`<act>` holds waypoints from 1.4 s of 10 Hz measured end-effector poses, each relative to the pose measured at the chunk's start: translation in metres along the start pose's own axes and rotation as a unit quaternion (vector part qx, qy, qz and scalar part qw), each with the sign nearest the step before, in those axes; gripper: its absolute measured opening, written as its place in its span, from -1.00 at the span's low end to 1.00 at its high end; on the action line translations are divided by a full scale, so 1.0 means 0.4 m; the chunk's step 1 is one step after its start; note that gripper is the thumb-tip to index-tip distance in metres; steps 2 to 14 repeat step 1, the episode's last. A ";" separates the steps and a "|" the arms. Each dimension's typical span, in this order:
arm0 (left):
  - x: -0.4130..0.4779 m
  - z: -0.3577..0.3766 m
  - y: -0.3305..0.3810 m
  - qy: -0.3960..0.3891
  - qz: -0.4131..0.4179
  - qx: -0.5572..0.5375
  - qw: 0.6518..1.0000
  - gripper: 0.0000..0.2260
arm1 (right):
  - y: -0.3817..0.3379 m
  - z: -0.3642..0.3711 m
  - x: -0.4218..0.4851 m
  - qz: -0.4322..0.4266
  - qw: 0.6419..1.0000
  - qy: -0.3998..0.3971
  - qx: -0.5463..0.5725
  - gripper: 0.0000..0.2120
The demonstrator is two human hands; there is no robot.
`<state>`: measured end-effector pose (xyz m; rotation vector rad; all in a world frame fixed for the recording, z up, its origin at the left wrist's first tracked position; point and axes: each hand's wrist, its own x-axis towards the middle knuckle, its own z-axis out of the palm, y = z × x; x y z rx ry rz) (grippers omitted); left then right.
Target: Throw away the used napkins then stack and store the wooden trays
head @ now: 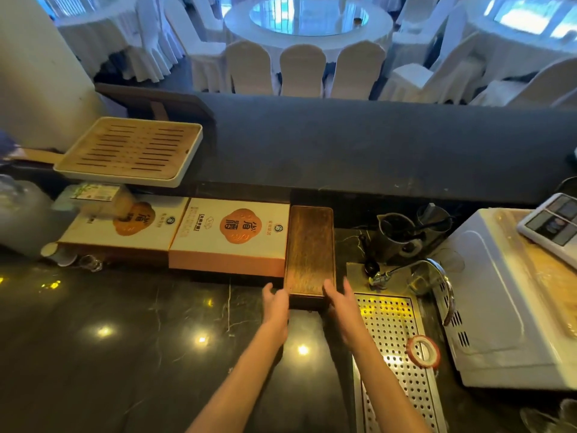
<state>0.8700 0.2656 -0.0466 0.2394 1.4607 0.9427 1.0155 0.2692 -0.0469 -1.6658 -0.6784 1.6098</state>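
A stack of dark wooden trays (309, 248) lies lengthwise on the black marble counter (125, 339), wedged between an orange-and-white box and the sink area. My left hand (275, 303) presses against the stack's near left corner. My right hand (342, 300) holds the near right corner, thumb on the top rim. Both forearms reach in from the bottom of the view. No napkins are visible.
Two orange-and-white gift boxes (229, 235) sit left of the trays. A slatted bamboo tray (131, 150) rests higher at the left. A perforated steel drain (396, 354) with a tape roll (423, 351), a tap, dark jugs (396, 235) and a white appliance (499, 301) crowd the right.
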 end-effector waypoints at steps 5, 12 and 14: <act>-0.034 -0.039 -0.063 0.040 0.181 0.215 0.959 -0.29 | 0.073 -0.028 -0.018 -0.199 0.926 0.061 -0.315 -0.09; -0.034 -0.039 -0.063 0.040 0.181 0.215 0.959 -0.29 | 0.073 -0.028 -0.018 -0.199 0.926 0.061 -0.315 -0.09; -0.034 -0.039 -0.063 0.040 0.181 0.215 0.959 -0.29 | 0.073 -0.028 -0.018 -0.199 0.926 0.061 -0.315 -0.09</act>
